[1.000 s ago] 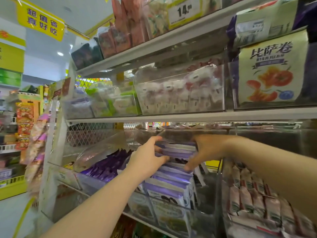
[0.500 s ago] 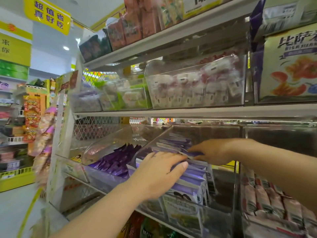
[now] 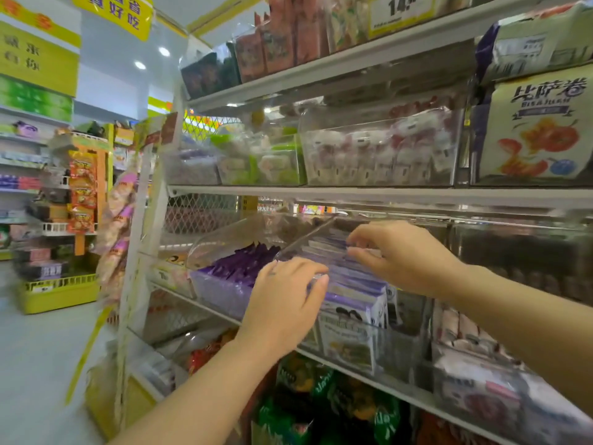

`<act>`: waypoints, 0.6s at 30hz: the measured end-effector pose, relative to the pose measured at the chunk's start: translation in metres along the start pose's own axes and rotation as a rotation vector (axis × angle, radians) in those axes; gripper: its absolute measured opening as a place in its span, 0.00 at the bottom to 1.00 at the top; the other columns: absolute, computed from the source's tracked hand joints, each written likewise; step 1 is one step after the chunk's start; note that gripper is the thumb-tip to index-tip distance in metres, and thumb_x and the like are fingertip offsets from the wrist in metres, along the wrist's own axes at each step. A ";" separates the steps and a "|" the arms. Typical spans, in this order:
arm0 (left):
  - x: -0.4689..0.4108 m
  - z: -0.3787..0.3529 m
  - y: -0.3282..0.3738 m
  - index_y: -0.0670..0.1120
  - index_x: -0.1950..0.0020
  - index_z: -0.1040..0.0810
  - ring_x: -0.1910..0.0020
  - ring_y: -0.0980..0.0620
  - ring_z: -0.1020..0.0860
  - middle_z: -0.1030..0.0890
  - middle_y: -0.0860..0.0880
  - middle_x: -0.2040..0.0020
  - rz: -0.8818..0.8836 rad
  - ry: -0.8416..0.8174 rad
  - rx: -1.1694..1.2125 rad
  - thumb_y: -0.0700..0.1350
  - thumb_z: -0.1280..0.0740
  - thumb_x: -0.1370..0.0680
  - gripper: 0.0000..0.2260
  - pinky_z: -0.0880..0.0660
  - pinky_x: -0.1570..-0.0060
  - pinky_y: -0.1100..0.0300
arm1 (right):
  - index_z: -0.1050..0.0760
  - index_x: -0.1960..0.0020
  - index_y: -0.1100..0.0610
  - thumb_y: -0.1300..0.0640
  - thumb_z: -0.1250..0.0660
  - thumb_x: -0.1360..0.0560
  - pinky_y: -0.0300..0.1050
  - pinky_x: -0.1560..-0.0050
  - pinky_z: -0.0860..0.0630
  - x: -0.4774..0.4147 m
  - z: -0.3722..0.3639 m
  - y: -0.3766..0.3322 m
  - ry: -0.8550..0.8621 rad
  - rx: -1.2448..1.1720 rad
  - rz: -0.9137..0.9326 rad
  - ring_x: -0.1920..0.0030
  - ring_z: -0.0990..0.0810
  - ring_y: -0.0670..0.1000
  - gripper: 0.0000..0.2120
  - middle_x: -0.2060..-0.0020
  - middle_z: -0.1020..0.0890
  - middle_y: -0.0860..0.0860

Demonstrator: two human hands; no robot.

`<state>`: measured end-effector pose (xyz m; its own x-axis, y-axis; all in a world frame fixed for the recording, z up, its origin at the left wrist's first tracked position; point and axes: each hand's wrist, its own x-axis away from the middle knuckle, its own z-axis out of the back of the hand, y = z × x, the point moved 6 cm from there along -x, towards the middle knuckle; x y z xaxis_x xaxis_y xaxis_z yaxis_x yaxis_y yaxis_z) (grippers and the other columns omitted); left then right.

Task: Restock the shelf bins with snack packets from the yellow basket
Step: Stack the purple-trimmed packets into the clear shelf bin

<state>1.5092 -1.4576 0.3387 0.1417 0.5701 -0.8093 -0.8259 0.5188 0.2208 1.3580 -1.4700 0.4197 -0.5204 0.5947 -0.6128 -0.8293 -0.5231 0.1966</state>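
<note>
Purple-and-white snack packets (image 3: 353, 303): filed upright, front to back, in a clear bin (image 3: 401, 342) on the sloping shelf (image 3: 369, 379).

Left grip (image 3: 285, 303): palm down over the front of the row, fingers curled over the top edges of the nearest packets. Thumb hidden underneath, so cannot tell how tightly it holds.

Right grip (image 3: 398, 252): farther back in the same bin and narrow, thumb and fingertips pinching the tops of packets near the rear of the row. Forearms well apart, left from below, right from the right edge.

Just left of this bin: another clear bin (image 3: 224, 293) heaped with dark purple sachets (image 3: 237, 268).

Just right: pink-and-white packets (image 3: 459, 329), blurred.

One shelf up: clear bin of white-and-red sweets (image 3: 378, 152).

Top shelf: yellow price card (image 3: 402, 11) reading 14.99.
</note>
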 end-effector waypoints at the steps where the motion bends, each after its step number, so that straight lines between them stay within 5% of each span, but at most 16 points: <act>1: 0.013 0.005 -0.003 0.57 0.40 0.24 0.45 0.62 0.28 0.23 0.62 0.45 0.020 0.046 0.003 0.54 0.46 0.18 0.13 0.37 0.36 0.55 | 0.23 0.45 0.46 0.44 0.39 0.23 0.46 0.51 0.25 0.008 0.001 -0.021 0.037 -0.033 0.052 0.49 0.21 0.49 0.11 0.50 0.18 0.44; 5: 0.082 0.017 -0.025 0.55 0.44 0.22 0.49 0.56 0.24 0.21 0.59 0.50 0.106 0.178 -0.027 0.52 0.44 0.20 0.12 0.33 0.44 0.57 | 0.22 0.48 0.46 0.46 0.39 0.23 0.50 0.54 0.23 0.043 -0.027 -0.097 0.032 -0.150 0.186 0.52 0.21 0.49 0.10 0.54 0.18 0.43; 10: 0.196 0.007 -0.076 0.49 0.47 0.19 0.49 0.49 0.21 0.19 0.53 0.50 0.336 0.165 0.018 0.48 0.41 0.23 0.12 0.27 0.47 0.46 | 0.23 0.49 0.46 0.45 0.40 0.24 0.49 0.57 0.23 0.089 -0.119 -0.166 -0.078 -0.237 0.275 0.52 0.21 0.49 0.09 0.55 0.18 0.44; 18: 0.367 -0.032 -0.157 0.47 0.48 0.19 0.50 0.44 0.20 0.18 0.48 0.50 0.752 0.030 -0.039 0.40 0.35 0.23 0.07 0.26 0.47 0.46 | 0.23 0.44 0.48 0.50 0.38 0.24 0.46 0.49 0.25 0.168 -0.319 -0.250 -0.528 -0.450 0.174 0.46 0.21 0.50 0.11 0.50 0.18 0.45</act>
<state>1.6734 -1.3500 -0.0103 -0.4829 0.7438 -0.4622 -0.7125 -0.0268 0.7012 1.5422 -1.4339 0.0235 -0.7609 0.6365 -0.1260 -0.6202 -0.7706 -0.1468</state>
